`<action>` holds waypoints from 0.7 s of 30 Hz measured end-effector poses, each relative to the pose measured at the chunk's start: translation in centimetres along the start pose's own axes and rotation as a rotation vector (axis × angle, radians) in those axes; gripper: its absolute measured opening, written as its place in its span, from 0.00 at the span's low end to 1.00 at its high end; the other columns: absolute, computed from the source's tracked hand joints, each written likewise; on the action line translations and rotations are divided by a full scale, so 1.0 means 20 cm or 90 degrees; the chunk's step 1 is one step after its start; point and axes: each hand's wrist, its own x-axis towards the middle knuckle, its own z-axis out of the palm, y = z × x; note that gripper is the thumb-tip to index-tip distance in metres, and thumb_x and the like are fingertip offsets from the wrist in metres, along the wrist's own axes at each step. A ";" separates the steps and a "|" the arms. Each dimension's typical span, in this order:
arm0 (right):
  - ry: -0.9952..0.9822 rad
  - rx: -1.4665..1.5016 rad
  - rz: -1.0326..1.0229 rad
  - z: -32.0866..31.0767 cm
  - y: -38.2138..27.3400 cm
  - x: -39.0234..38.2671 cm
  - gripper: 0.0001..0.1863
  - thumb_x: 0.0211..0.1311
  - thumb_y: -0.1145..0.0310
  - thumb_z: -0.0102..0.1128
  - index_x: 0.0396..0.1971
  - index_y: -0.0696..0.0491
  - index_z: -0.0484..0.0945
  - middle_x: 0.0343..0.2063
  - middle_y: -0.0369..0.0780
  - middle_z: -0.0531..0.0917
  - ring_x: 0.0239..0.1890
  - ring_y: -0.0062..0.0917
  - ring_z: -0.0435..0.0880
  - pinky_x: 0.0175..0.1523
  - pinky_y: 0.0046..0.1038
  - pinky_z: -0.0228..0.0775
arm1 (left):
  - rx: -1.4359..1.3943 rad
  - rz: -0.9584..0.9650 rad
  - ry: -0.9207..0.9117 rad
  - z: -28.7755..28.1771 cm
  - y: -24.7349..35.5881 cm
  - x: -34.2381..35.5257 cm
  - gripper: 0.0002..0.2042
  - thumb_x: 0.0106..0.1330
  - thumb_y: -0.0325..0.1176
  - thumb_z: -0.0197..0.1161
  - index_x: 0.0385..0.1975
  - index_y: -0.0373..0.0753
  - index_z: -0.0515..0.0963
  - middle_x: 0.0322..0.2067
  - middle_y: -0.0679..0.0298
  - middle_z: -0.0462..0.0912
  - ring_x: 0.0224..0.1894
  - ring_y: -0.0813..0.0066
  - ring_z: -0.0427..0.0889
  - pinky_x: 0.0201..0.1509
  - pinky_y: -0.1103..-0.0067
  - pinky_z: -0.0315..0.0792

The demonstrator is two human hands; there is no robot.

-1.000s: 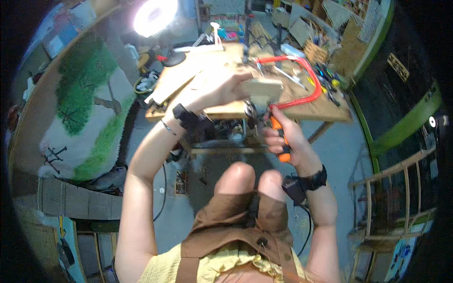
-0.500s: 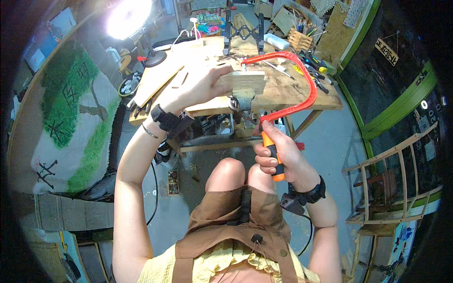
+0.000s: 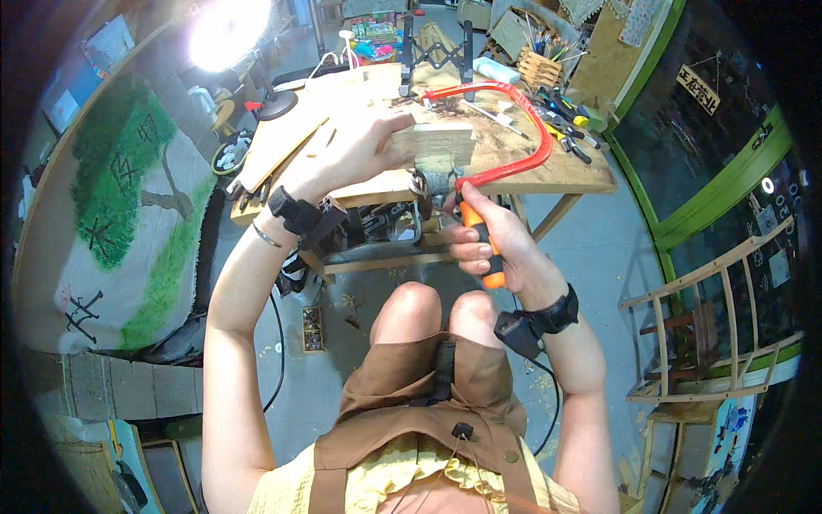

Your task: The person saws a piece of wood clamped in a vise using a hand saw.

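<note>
My right hand [image 3: 505, 240] is wrapped round the orange and black handle of a coping saw [image 3: 546, 146] with a red bowed frame. The saw's frame arches over the right side of a pale wooden board [image 3: 447, 147]; its thin blade is too fine to make out. The board stands upright at the table's front edge, in what looks like a metal vise [image 3: 438, 178]. On the board's left end rests my left hand [image 3: 368, 152], fingers bent over it and the thumb side toward the top edge.
The wooden workbench [image 3: 565, 176] carries a bright lamp [image 3: 229, 34], loose wood strips [image 3: 287, 154], a black folding stand [image 3: 437, 56] and pliers [image 3: 575, 147]. A wooden basket of brushes [image 3: 539, 67] stands at the back right. Below is a grey bin [image 3: 390, 230]. Cables hang from both wrists.
My right hand has moved the saw up and away from me, slightly left. My left hand stays on the board's left end. The whole view has shifted a little.
</note>
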 end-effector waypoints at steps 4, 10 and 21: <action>0.018 -0.006 0.005 -0.01 0.08 -0.08 0.16 0.61 0.48 0.42 0.34 0.46 0.66 0.12 0.29 0.61 0.07 0.09 0.56 0.10 0.13 0.47 | -0.232 -0.011 -0.037 0.02 0.00 -0.01 0.22 0.54 0.38 0.62 0.47 0.33 0.68 0.22 0.62 0.75 0.23 0.79 0.68 0.27 0.81 0.64; 0.005 0.000 0.013 0.03 0.01 0.03 0.16 0.62 0.49 0.42 0.32 0.47 0.67 0.11 0.29 0.60 0.07 0.09 0.55 0.10 0.13 0.47 | -0.104 -0.041 -0.023 0.01 -0.04 -0.03 0.22 0.55 0.33 0.60 0.48 0.31 0.66 0.32 0.54 0.78 0.35 0.68 0.77 0.42 0.76 0.69; 0.016 -0.045 -0.051 0.00 0.08 0.04 0.14 0.63 0.49 0.40 0.33 0.45 0.65 0.12 0.30 0.61 0.09 0.12 0.57 0.13 0.16 0.49 | -0.156 -0.030 -0.070 0.09 -0.10 0.02 0.21 0.56 0.27 0.55 0.50 0.33 0.63 0.36 0.52 0.75 0.39 0.72 0.73 0.45 0.76 0.67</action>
